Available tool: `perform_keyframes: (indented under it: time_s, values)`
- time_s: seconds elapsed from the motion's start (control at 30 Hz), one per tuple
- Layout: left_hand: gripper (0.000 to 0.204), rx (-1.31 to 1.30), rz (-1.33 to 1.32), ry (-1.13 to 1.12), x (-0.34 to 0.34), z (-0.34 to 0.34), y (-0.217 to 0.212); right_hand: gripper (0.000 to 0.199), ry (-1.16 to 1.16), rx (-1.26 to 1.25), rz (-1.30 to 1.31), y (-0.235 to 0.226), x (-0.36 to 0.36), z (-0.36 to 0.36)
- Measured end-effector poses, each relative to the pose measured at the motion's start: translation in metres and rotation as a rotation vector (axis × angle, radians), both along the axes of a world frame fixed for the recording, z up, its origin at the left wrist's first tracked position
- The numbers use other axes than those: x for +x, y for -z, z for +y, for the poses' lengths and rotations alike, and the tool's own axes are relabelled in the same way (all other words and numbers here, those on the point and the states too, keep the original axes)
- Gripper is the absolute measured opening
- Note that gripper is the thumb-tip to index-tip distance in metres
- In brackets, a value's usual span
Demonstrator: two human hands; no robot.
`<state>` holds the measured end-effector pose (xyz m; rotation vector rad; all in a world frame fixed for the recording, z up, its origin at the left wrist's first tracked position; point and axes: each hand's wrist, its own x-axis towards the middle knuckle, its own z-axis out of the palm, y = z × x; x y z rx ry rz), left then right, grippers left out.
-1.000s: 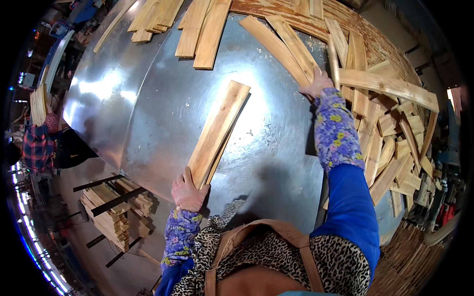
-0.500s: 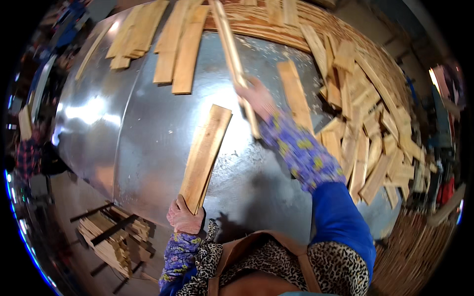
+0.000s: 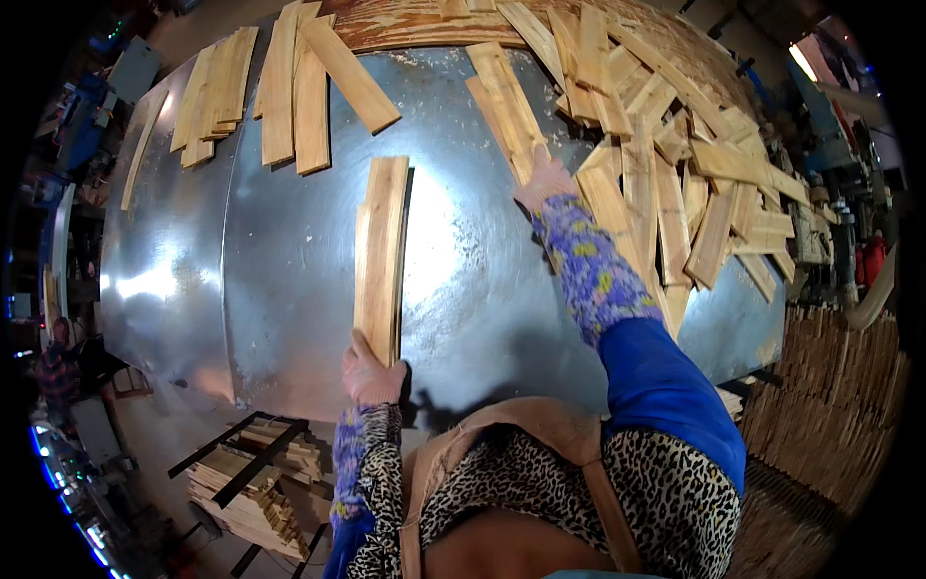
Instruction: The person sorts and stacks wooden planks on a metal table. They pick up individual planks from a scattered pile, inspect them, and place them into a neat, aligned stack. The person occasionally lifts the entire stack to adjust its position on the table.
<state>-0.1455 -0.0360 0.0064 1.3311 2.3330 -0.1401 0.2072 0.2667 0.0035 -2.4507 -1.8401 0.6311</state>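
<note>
My left hand [image 3: 374, 374], in a pale pink glove, grips the near end of a small stack of wooden boards [image 3: 384, 251]. The boards lie lengthwise above the metal tabletop [image 3: 289, 232], their edges slightly offset. Farther off to the right, my right hand [image 3: 547, 181], gloved alike, is closed on the near end of another wooden board [image 3: 509, 96]. A second board [image 3: 489, 121] lies partly beneath that one. My fingers hide the near ends of the held boards.
A loose pile of boards [image 3: 709, 232] covers the table's right side. Sorted groups of boards [image 3: 280, 96] lie far left, with one slanted board [image 3: 352, 77] across them. A rack of stacked boards [image 3: 246, 492] stands below left; wood stacks [image 3: 820, 415] stand at right.
My right hand has let go of the long board it carried and moved to a board at the right. A slanted board now lies at far left. The left hand's stack has turned more upright.
</note>
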Motion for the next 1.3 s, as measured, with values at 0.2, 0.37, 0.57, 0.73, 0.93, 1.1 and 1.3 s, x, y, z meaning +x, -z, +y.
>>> perform_keyframes:
  time_s: [0.2,0.37,0.57,0.73,0.93,1.1,1.3]
  values:
    - [0.110,0.161,-1.164,-0.147,0.009,0.026,0.017,0.097,0.120,-0.099,1.216,0.029,-0.039,-0.099]
    - [0.103,-0.141,-1.121,-0.180,0.042,0.031,0.017,0.071,-0.424,-0.429,0.571,-0.010,-0.104,-0.249]
    - [0.125,0.065,-0.338,0.023,0.092,-0.014,-0.021,0.080,-0.266,0.229,0.112,0.008,0.023,-0.305]
    - [0.127,0.136,-0.404,0.097,0.097,-0.010,-0.017,0.091,-0.013,0.224,-0.298,0.035,0.163,-0.326]
    - [0.115,0.407,-0.247,0.353,0.092,-0.019,0.000,0.091,0.082,0.197,-0.291,0.013,0.163,-0.299]
    - [0.108,0.272,-0.748,0.364,0.180,-0.025,-0.040,0.095,0.191,0.178,0.306,-0.009,0.113,-0.294]
    - [0.105,-0.211,-1.352,0.112,0.231,0.000,-0.012,0.059,0.530,-0.020,1.263,0.024,0.046,-0.261]
